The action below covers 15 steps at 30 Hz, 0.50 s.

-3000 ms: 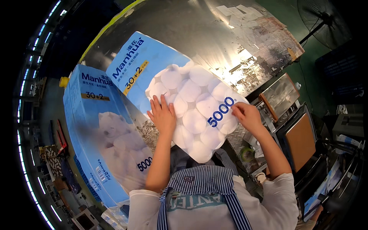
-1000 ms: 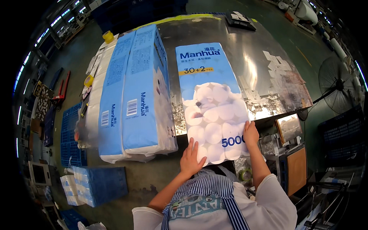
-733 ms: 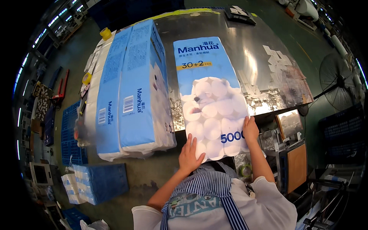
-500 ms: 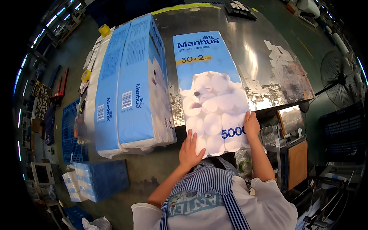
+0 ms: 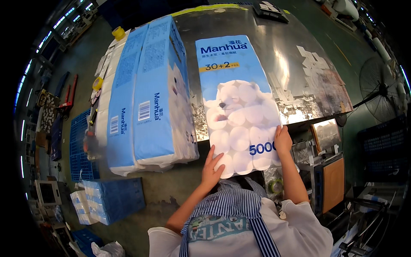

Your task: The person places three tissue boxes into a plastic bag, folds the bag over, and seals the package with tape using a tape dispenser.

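One bulk toilet-roll pack [image 5: 237,103], flat on the steel table [image 5: 299,64] at 12 o'clock — bulky, soft, probably light, slick film. Left hand [image 5: 212,167] and right hand [image 5: 282,140] lie open-palmed on near corners, gripping nothing — hold there.

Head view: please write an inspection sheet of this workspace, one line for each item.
Surface: shiny metal table, reflective, patchy at the right.
Job's things: flat blue pack of tissue rolls lying on the table, its near end over the edge.
Clutter: two big blue packs stacked on their sides at the left; yellow tape roll behind.
Grippers: left hand and right hand both flat on the pack's near end.
Cables: nothing seen.
Surroundings: standing fan, blue pallet, concrete floor.
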{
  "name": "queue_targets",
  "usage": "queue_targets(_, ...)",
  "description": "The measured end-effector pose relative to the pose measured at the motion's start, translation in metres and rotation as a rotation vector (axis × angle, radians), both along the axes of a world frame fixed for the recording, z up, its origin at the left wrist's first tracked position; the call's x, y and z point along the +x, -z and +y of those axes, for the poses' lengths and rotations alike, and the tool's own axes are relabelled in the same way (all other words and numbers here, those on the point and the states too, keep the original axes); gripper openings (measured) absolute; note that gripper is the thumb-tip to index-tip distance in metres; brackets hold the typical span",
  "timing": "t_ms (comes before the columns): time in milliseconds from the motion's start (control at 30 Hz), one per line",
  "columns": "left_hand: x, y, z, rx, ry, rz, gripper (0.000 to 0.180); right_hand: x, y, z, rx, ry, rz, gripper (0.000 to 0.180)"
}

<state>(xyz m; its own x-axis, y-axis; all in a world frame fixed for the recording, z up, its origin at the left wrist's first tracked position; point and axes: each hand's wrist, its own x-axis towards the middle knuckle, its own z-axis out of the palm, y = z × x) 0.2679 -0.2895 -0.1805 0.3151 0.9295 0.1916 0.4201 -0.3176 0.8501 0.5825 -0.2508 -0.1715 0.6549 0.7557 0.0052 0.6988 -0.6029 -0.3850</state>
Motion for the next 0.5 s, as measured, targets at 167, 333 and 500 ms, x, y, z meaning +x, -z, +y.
queue_targets(167, -0.013, 0.019, 0.009, -0.492, -0.221, -0.746, 0.018, 0.000, -0.002, 0.000, -0.023, 0.006, 0.015, 0.039)
queue_targets(333, -0.024, 0.082, 0.016, -0.944, -0.515, -0.625, 0.018, -0.002, -0.008, 0.001, -0.013, -0.005, 0.020, 0.039)
queue_targets(500, -0.004, 0.105, 0.004, -1.319, -0.419, -0.767, 0.037, -0.004, -0.011, 0.000, 0.004, -0.009, 0.029, 0.038)
